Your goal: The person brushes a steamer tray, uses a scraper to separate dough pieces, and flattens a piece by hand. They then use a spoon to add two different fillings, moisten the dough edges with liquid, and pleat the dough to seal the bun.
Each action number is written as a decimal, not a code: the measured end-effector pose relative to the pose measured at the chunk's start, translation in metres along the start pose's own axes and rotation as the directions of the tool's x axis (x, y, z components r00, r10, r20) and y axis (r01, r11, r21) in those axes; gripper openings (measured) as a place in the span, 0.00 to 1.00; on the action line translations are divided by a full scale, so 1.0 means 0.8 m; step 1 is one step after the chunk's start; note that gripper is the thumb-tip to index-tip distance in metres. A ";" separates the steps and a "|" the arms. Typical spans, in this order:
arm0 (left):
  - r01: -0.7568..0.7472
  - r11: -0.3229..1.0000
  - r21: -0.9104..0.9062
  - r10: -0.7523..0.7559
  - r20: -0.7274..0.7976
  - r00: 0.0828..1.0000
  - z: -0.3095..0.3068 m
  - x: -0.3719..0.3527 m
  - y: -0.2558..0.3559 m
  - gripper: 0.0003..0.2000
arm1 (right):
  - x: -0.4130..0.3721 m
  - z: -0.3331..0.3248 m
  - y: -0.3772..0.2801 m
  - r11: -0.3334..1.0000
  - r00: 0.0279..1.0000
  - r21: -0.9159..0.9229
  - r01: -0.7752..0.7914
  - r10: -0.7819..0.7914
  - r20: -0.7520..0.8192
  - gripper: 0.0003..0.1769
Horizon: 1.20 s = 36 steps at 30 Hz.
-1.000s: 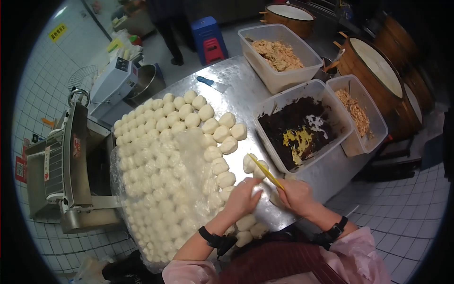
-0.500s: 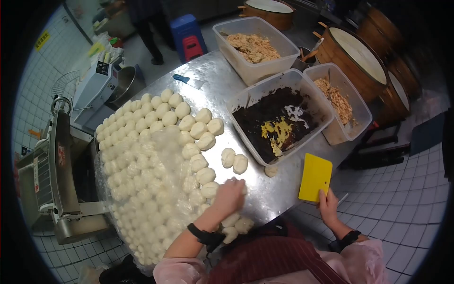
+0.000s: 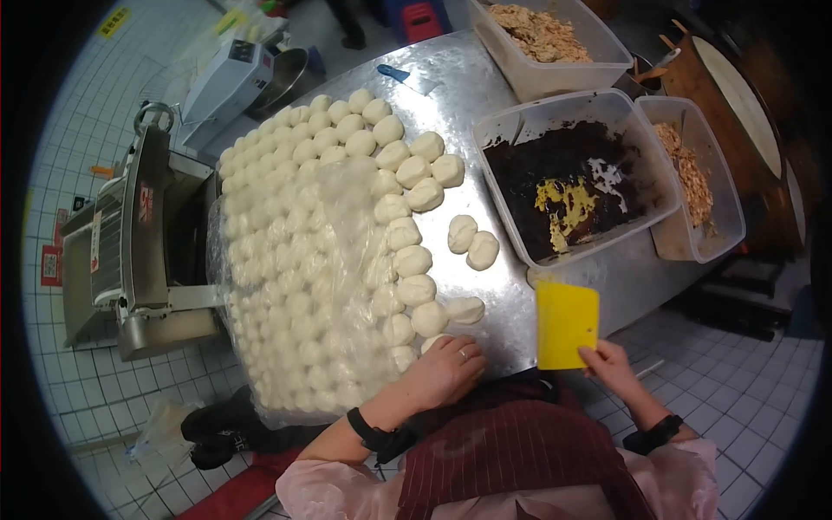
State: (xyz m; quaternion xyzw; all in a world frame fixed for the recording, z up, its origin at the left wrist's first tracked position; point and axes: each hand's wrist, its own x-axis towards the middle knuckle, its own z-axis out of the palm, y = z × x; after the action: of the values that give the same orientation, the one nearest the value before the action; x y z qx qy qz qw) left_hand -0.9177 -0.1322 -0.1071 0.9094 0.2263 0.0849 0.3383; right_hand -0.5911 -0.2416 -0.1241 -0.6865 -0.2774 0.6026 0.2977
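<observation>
My left hand [image 3: 444,373] is cupped low over the front edge of the table, its fingers curled down around dough. A pale dough ball [image 3: 432,342] peeks out beside the knuckles; the fingertips and whatever else lies beneath are hidden. One oblong dough ball [image 3: 465,310] rests just beyond that hand. In my right hand [image 3: 612,367] a flat yellow dough scraper [image 3: 566,326] is gripped by its lower corner, held up off the table's front edge. Rows of dough balls [image 3: 400,232] fill the left side, many beneath a clear plastic sheet [image 3: 325,251]. Two dough balls [image 3: 472,242] sit apart near the middle.
A plastic tub [image 3: 511,227] of dark filling with yellow and white patches stands on the metal table [image 3: 451,61]. Two more tubs [image 3: 598,76] hold light filling. A blue-handled scraper [image 3: 394,73] lies at the back. A metal machine [image 3: 154,251] stands left.
The view has shifted, moving the table's contents right and up. My left hand has drawn back toward the front edge, onto dough there. The yellow scraper stays in my right hand, turned slightly.
</observation>
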 end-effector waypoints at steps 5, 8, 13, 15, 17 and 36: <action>0.091 0.990 0.112 -0.081 -0.087 0.993 0.000 -0.013 0.004 0.19 | 0.022 0.028 -0.040 0.957 0.969 -0.246 0.155 -0.099 0.226 0.14; 0.320 0.939 -0.127 -0.337 -0.150 0.930 0.000 -0.004 -0.012 0.21 | 0.036 0.003 -0.016 0.940 0.964 -0.285 0.186 -0.119 0.238 0.15; 0.361 0.906 0.223 -0.254 -0.396 0.882 -0.008 0.041 -0.031 0.18 | 0.004 -0.055 0.000 0.996 0.994 -0.073 0.049 -0.042 0.102 0.16; 0.307 0.903 0.301 -0.202 -0.333 0.921 -0.016 0.052 -0.039 0.17 | -0.010 -0.078 0.016 1.000 0.999 -0.006 0.015 -0.015 -0.030 0.16; 0.344 0.916 0.208 -0.280 -0.285 0.917 -0.019 0.060 -0.041 0.16 | -0.034 -0.094 0.017 0.993 0.971 0.112 -0.028 0.054 -0.232 0.16; 0.606 0.766 -0.213 -0.642 -0.245 0.726 0.011 0.077 -0.084 0.30 | 0.101 -0.325 0.031 0.976 0.130 0.179 0.124 0.162 -0.978 0.16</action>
State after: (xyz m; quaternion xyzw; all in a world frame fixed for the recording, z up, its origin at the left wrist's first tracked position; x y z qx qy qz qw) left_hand -0.8843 -0.0639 -0.1575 0.7339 0.5629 0.1180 0.3614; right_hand -0.3224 -0.2178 -0.1710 -0.8792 0.0642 0.0296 0.4712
